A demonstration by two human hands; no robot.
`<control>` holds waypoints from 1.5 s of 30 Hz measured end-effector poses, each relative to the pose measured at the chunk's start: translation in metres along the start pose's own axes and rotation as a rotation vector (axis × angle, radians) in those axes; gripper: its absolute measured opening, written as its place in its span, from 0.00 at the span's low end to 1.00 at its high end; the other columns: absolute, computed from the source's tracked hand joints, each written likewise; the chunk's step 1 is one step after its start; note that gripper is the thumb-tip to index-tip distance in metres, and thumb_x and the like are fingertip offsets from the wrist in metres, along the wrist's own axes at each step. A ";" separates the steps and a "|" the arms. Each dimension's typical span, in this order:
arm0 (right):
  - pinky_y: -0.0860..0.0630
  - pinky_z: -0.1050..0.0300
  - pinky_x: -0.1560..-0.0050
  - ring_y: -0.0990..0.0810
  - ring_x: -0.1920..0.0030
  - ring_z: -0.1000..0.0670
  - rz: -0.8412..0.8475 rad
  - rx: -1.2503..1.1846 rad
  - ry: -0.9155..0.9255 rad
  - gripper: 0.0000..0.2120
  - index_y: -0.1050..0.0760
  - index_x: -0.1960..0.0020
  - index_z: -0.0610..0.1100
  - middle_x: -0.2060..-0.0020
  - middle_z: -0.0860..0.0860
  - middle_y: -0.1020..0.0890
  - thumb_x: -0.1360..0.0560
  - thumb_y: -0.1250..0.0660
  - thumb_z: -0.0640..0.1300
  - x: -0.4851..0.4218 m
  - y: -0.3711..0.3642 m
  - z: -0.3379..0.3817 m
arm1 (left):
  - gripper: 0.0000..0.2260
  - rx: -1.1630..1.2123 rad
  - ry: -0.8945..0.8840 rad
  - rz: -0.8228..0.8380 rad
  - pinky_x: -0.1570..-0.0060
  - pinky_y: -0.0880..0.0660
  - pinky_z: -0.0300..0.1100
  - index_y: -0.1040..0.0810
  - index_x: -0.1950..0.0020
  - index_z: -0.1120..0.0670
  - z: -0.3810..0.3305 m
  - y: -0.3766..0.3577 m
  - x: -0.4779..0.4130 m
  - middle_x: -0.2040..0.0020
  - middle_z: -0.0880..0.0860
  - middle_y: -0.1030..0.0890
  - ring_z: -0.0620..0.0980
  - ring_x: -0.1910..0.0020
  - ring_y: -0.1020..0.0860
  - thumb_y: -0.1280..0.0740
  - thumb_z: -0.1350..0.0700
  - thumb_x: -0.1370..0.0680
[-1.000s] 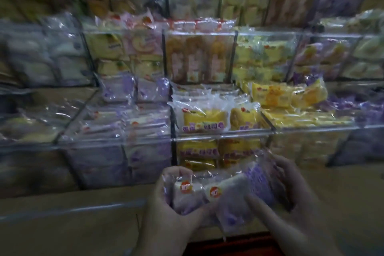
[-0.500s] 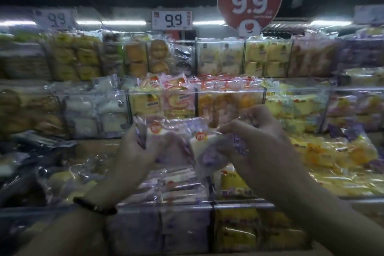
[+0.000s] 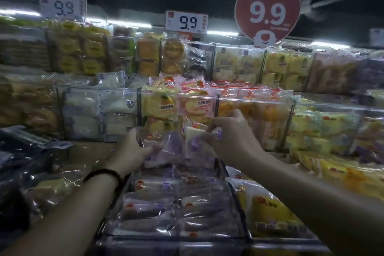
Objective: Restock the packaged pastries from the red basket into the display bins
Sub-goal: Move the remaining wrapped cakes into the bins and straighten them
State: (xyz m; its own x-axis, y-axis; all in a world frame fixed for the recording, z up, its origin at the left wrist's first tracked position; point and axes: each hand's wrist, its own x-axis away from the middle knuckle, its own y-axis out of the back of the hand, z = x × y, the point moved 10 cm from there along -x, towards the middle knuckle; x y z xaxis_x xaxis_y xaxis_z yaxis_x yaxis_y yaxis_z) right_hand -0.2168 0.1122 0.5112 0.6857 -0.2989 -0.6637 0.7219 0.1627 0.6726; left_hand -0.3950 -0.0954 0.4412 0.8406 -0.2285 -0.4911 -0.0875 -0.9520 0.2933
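Two hands hover above the clear display bin: the left hand grips a purple pastry packet, the right hand pinches a white-and-purple packet.

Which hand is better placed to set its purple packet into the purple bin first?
Left, probably. The left hand grips the left packet low, just above the purple bin; the right hand pinches the right packet higher up.
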 end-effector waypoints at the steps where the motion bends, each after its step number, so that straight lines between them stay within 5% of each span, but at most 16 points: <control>1: 0.18 0.49 0.49 0.22 0.49 0.45 0.010 0.032 -0.002 0.11 0.18 0.44 0.54 0.39 0.51 0.32 0.24 0.24 0.55 -0.003 -0.010 0.000 | 0.27 -0.035 -0.052 -0.006 0.69 0.27 0.36 0.28 0.39 0.47 -0.003 0.001 0.002 0.58 0.47 0.18 0.40 0.66 0.19 0.16 0.57 0.29; 3: 0.17 0.48 0.49 0.21 0.51 0.44 0.018 0.081 -0.008 0.11 0.18 0.42 0.53 0.41 0.49 0.32 0.23 0.24 0.51 -0.007 -0.028 -0.001 | 0.35 -0.106 -0.157 -0.011 0.67 0.25 0.31 0.31 0.31 0.42 -0.012 0.003 0.007 0.52 0.47 0.19 0.38 0.63 0.18 0.16 0.59 0.30; 5: 0.16 0.45 0.49 0.20 0.54 0.43 0.030 0.122 -0.014 0.10 0.18 0.42 0.52 0.42 0.49 0.32 0.22 0.26 0.48 -0.009 -0.044 -0.003 | 0.28 -0.277 -0.247 -0.033 0.54 0.22 0.32 0.26 0.33 0.38 -0.020 0.003 0.008 0.46 0.49 0.26 0.42 0.51 0.20 0.19 0.56 0.26; 7: 0.17 0.43 0.48 0.20 0.54 0.43 0.071 0.140 -0.037 0.09 0.19 0.41 0.50 0.44 0.49 0.32 0.21 0.28 0.47 -0.009 -0.056 -0.003 | 0.19 -0.466 -0.257 0.023 0.33 0.27 0.48 0.24 0.37 0.35 -0.025 -0.002 0.010 0.41 0.47 0.31 0.52 0.33 0.30 0.22 0.46 0.25; 10: 0.24 0.40 0.38 0.24 0.40 0.41 0.068 0.329 -0.023 0.11 0.19 0.40 0.53 0.43 0.48 0.28 0.21 0.29 0.53 -0.011 -0.054 0.002 | 0.32 -0.616 -0.177 0.216 0.26 0.37 0.57 0.29 0.26 0.39 -0.012 -0.022 0.015 0.30 0.50 0.38 0.55 0.25 0.43 0.22 0.43 0.28; 13: 0.30 0.40 0.37 0.30 0.36 0.40 0.037 0.549 0.031 0.11 0.19 0.41 0.54 0.37 0.47 0.28 0.23 0.27 0.52 -0.007 -0.048 0.015 | 0.32 -0.722 -0.178 0.171 0.28 0.36 0.57 0.31 0.24 0.40 -0.006 -0.021 0.011 0.30 0.55 0.38 0.59 0.27 0.40 0.26 0.52 0.27; 16: 0.21 0.47 0.56 0.24 0.53 0.44 0.173 0.366 -0.015 0.17 0.25 0.37 0.51 0.40 0.46 0.32 0.24 0.28 0.44 0.001 -0.059 0.019 | 0.28 -0.788 -0.223 0.091 0.31 0.33 0.57 0.30 0.32 0.37 -0.008 -0.020 0.007 0.34 0.54 0.34 0.59 0.31 0.36 0.26 0.57 0.27; 20: 0.17 0.41 0.48 0.21 0.49 0.39 0.433 0.369 -0.003 0.27 0.33 0.30 0.50 0.38 0.43 0.35 0.26 0.28 0.50 0.014 -0.089 0.025 | 0.28 -0.859 -0.249 0.070 0.31 0.32 0.58 0.32 0.29 0.40 -0.007 -0.026 0.004 0.33 0.57 0.31 0.61 0.30 0.32 0.25 0.56 0.25; 27: 0.23 0.47 0.57 0.18 0.45 0.36 0.203 0.590 -0.005 0.24 0.33 0.28 0.43 0.36 0.40 0.31 0.21 0.30 0.38 -0.001 -0.077 0.026 | 0.27 -0.831 -0.299 0.039 0.32 0.33 0.56 0.32 0.32 0.39 -0.010 -0.025 0.008 0.33 0.55 0.32 0.61 0.31 0.32 0.29 0.59 0.25; 33: 0.17 0.42 0.49 0.20 0.45 0.35 0.335 0.442 -0.005 0.27 0.35 0.28 0.44 0.39 0.41 0.34 0.23 0.29 0.35 0.002 -0.106 0.012 | 0.30 -0.799 -0.295 0.092 0.29 0.35 0.58 0.34 0.31 0.36 -0.008 -0.027 0.010 0.31 0.55 0.36 0.62 0.29 0.36 0.28 0.56 0.28; 37: 0.20 0.43 0.43 0.23 0.40 0.36 0.425 0.403 -0.013 0.30 0.39 0.25 0.43 0.37 0.40 0.36 0.22 0.29 0.41 0.004 -0.105 0.012 | 0.35 -0.749 -0.360 0.111 0.27 0.40 0.63 0.34 0.30 0.29 -0.021 -0.029 0.018 0.21 0.51 0.47 0.59 0.24 0.45 0.23 0.41 0.33; 42: 0.26 0.47 0.61 0.22 0.55 0.40 0.248 0.425 0.050 0.24 0.36 0.32 0.47 0.40 0.43 0.33 0.23 0.29 0.43 0.011 -0.077 0.030 | 0.28 -0.938 -0.476 0.017 0.29 0.42 0.63 0.30 0.32 0.28 -0.031 -0.036 0.022 0.23 0.53 0.42 0.61 0.25 0.44 0.25 0.34 0.29; 45: 0.27 0.47 0.60 0.20 0.53 0.41 0.268 0.392 0.075 0.24 0.34 0.32 0.48 0.41 0.44 0.30 0.24 0.28 0.42 0.020 -0.078 0.031 | 0.25 -1.035 -0.390 0.040 0.30 0.39 0.64 0.33 0.31 0.27 -0.018 -0.039 0.017 0.25 0.55 0.36 0.61 0.27 0.39 0.29 0.32 0.26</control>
State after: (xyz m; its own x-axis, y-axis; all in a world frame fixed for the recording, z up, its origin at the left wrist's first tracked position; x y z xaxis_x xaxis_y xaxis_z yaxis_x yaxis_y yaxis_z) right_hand -0.2618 0.0640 0.4556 0.8584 -0.2236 -0.4617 0.4388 -0.1462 0.8866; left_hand -0.3678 -0.0581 0.4363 0.6048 -0.4772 -0.6376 0.5317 -0.3541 0.7693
